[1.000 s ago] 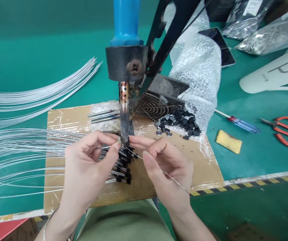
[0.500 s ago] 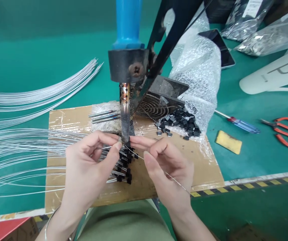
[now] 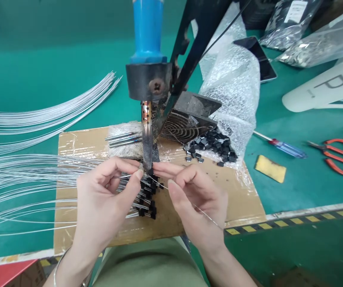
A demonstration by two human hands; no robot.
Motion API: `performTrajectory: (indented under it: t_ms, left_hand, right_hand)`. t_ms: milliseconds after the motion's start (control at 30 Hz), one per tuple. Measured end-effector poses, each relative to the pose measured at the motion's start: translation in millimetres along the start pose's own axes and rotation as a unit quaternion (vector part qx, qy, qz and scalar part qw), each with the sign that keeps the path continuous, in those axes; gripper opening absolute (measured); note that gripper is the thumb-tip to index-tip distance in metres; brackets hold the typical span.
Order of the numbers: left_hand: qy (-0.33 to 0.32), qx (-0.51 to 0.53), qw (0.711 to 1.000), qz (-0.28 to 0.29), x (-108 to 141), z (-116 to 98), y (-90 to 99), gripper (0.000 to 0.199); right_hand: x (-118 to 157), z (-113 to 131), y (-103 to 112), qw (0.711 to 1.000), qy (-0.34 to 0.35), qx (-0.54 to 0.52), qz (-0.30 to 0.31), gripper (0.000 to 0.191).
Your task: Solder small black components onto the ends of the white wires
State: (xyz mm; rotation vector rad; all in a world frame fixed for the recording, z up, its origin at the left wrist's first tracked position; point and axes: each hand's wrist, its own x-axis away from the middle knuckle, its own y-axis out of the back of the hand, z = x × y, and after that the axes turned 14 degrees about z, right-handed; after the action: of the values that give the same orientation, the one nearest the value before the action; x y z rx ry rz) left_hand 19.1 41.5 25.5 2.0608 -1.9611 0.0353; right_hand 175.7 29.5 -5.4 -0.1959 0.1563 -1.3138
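A soldering iron (image 3: 148,119) with a blue handle hangs in a black stand, its tip pointing down between my hands. My left hand (image 3: 108,195) pinches a thin white wire, its end close to the tip. Held in my right hand (image 3: 198,199) is a thin solder wire (image 3: 209,217), which runs from the palm past the thumb to the tip. Its fingertips are at a small black connector (image 3: 150,171) just under the iron, partly hidden. Below lie white wires with black connectors (image 3: 147,199) on their ends, on the cardboard (image 3: 171,223).
Loose black connectors (image 3: 216,145) lie by a round black fan (image 3: 183,125) and bubble wrap (image 3: 234,87). To the right are a yellow sponge (image 3: 271,168), a screwdriver (image 3: 289,149) and red-handled pliers (image 3: 342,157). White wire bundles (image 3: 54,111) spread at the left.
The view has shifted slightly, so the iron and the items at right appear a little further left. Both hands keep nearly the same pose at the tip.
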Motion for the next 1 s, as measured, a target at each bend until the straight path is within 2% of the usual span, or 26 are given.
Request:
performTrajectory:
  t_ms: [667, 1000]
  left_hand:
    - [0.007, 0.007, 1.0, 0.009, 1.7, 0.1, 0.4, 0.016]
    - [0.007, 0.005, 1.0, 0.012, 2.1, 0.8, 1.3, 0.017]
  right_hand:
    - [3.2, 1.6, -2.2, 1.0, -0.008, 0.017, -0.011, 0.023]
    - [1.0, -2.5, -5.1, 0.999, 0.013, 0.027, -0.025, 0.021]
